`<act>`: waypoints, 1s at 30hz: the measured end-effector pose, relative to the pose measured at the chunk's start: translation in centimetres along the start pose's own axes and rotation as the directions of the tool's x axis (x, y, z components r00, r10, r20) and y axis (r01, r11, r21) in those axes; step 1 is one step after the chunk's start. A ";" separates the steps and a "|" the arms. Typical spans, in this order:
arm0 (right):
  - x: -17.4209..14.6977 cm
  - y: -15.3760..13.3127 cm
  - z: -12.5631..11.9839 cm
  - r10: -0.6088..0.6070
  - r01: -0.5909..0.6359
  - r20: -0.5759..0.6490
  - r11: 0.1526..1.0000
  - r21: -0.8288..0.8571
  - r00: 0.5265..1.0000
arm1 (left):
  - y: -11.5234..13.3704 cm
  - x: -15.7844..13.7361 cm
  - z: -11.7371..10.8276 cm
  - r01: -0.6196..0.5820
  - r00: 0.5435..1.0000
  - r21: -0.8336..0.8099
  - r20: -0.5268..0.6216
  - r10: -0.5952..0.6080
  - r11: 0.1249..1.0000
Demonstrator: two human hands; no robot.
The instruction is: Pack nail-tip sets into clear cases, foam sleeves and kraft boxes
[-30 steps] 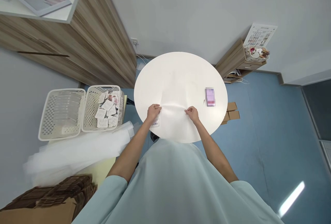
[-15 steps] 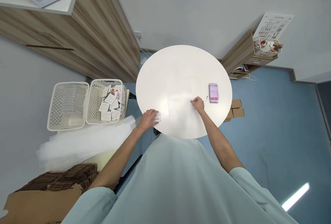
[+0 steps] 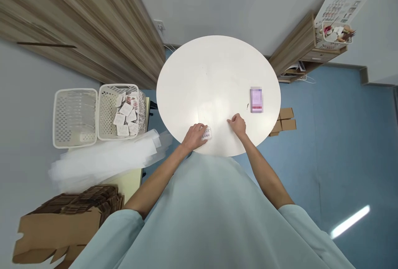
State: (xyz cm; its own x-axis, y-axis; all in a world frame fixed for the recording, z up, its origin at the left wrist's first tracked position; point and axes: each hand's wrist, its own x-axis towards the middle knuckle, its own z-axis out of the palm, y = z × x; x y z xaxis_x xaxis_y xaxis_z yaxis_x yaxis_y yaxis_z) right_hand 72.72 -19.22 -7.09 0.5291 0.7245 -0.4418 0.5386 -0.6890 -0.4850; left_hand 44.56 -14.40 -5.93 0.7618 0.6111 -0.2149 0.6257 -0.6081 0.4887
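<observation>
At the near edge of the white oval table (image 3: 214, 61), my left hand (image 3: 193, 137) has its fingers round a small clear case (image 3: 206, 133) with little dark marks or pieces in it. The case appears to rest on the tabletop. To the right, my right hand (image 3: 237, 125) is closed in a pinch just above the table. Whatever lies between its fingertips is too small to make out. Beyond that hand lie a tiny reddish-brown piece (image 3: 248, 106) and a purple-pink rectangular pack (image 3: 256, 100), blurred in the picture.
Two white baskets stand to the left: one basket (image 3: 56, 117) with clear trays, another (image 3: 102, 113) with several white cards. White sheeting (image 3: 105, 159) and folded cardboard (image 3: 59, 227) lie nearer. Brown boxes (image 3: 286, 119) sit on the floor at right, below a wooden cabinet (image 3: 298, 49).
My left hand has moved right with the clear case, closer to my right hand. The right hand stays pinched in nearly the same place. The view has shifted slightly.
</observation>
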 end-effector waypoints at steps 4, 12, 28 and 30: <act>-3.2 1.6 0.6 -0.008 0.008 0.019 1.000 -0.019 1.000 | 2.5 1.5 1.6 -0.017 0.999 0.018 0.037 0.016 1.000; -9.2 4.6 1.6 0.113 -0.117 0.069 0.991 0.061 0.991 | 1.9 1.3 3.2 0.008 0.997 -0.064 0.071 -0.004 0.998; -12.5 -1.0 1.1 -0.246 0.263 0.185 0.962 -0.074 0.952 | 1.5 0.4 2.2 0.156 0.988 -0.270 0.025 -0.155 0.950; -12.4 -2.7 1.9 -0.318 0.364 0.255 0.918 -0.156 0.913 | 2.0 0.3 1.7 0.271 0.957 -0.395 0.008 -0.291 0.878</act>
State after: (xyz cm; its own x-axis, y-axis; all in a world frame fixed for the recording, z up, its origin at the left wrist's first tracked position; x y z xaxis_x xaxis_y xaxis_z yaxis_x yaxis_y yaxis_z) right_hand 63.43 -26.35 -1.76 0.1446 0.8857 -0.4412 0.7895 -0.3720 -0.4881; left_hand 46.33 -16.31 -6.45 0.5478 0.7576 -0.3548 0.6890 -0.1680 0.7050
